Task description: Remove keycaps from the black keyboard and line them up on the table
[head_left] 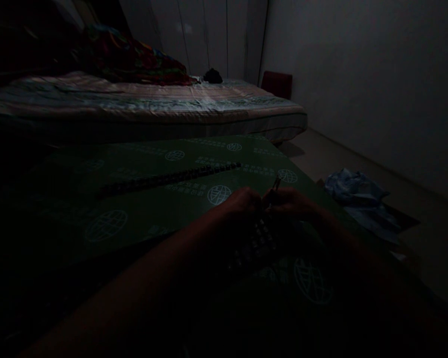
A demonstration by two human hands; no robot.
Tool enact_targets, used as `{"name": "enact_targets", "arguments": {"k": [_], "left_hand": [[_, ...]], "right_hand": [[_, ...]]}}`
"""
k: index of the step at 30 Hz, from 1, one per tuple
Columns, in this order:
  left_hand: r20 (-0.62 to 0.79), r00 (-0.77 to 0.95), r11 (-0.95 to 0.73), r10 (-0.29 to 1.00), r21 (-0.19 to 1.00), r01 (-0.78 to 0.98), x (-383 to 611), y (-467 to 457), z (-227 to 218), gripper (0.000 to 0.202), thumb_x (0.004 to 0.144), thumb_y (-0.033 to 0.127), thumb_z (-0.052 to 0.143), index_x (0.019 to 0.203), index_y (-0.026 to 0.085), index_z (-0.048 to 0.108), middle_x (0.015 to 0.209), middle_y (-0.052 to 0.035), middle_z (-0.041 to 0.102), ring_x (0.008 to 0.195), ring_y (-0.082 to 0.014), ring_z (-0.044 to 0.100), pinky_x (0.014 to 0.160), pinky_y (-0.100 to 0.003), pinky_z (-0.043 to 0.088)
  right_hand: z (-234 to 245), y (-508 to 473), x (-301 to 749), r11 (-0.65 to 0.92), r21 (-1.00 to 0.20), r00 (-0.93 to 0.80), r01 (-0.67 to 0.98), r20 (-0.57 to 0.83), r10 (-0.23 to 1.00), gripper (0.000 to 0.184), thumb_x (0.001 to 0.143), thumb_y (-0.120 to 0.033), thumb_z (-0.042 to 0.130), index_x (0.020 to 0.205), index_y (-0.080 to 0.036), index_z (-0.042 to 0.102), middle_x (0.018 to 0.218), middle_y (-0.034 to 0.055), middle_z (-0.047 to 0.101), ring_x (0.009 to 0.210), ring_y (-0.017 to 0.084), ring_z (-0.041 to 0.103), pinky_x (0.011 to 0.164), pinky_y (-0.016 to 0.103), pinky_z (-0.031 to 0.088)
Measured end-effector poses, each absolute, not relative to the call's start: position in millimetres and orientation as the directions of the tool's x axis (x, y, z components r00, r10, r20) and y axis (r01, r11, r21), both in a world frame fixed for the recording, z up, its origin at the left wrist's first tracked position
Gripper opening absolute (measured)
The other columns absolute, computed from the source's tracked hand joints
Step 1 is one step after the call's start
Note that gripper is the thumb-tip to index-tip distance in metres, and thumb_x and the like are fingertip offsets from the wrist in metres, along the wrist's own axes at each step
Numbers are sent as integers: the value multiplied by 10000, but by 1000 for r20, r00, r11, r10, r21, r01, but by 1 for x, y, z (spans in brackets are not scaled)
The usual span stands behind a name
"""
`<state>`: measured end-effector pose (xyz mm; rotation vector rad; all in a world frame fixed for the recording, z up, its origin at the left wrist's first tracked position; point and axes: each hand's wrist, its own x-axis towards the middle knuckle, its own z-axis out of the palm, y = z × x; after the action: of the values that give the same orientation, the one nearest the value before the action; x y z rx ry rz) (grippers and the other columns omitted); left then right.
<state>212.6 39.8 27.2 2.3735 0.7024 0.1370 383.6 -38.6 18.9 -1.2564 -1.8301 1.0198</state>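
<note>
The picture is very dark. My right hand is closed around a thin, two-pronged tool that looks like tweezers; its tips stick up above the fingers. Right beside it, my left hand is closed, its fingertips turned down and hidden, so what they hold cannot be made out. Both hands meet over the far end of a dark keyboard, whose small keys show between my forearms. Beyond my left hand, several small dark pieces like keycaps lie in a long double row.
The green table carries printed white globe marks and lettering. Behind it stands a bed with a striped sheet and a red patterned blanket. Crumpled bluish cloth or plastic lies off the table's right edge, near a pale wall.
</note>
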Motion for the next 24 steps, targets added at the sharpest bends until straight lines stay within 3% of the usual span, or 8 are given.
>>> {"name": "enact_targets", "arguments": {"k": [8, 12, 19, 24], "left_hand": [[-34, 856, -644, 515, 643, 413, 213, 43, 17, 203, 627, 209, 530, 724, 137, 692, 600, 17, 578, 599, -109, 502, 523, -182, 325], [-59, 837, -639, 544, 617, 459, 212, 38, 19, 210, 620, 186, 520, 724, 126, 693, 584, 19, 566, 593, -110, 496, 512, -179, 311], [-74, 822, -602, 565, 645, 471, 211, 32, 24, 188, 602, 193, 533, 693, 123, 682, 583, 10, 568, 606, -120, 507, 507, -178, 315], [-82, 816, -585, 572, 657, 476, 211, 33, 21, 191, 581, 189, 555, 706, 135, 690, 603, 6, 601, 613, -121, 519, 502, -170, 323]], "right_hand": [[17, -41, 379, 223, -829, -193, 512, 142, 971, 200, 702, -321, 595, 777, -139, 559, 668, -4, 543, 616, 118, 516, 562, 223, 397], [15, -41, 371, 170, -797, -52, 579, 172, 984, 188, 687, -332, 593, 710, -147, 568, 623, -8, 549, 587, 118, 506, 542, 225, 379], [0, -36, 346, 28, -837, 343, 546, 254, 904, 388, 781, -504, 430, 581, -180, 504, 504, -19, 468, 492, 108, 452, 482, 228, 347], [0, -37, 332, 13, -803, 423, 596, 327, 845, 467, 809, -563, 326, 542, -204, 459, 486, 1, 473, 486, 124, 461, 485, 248, 339]]}}
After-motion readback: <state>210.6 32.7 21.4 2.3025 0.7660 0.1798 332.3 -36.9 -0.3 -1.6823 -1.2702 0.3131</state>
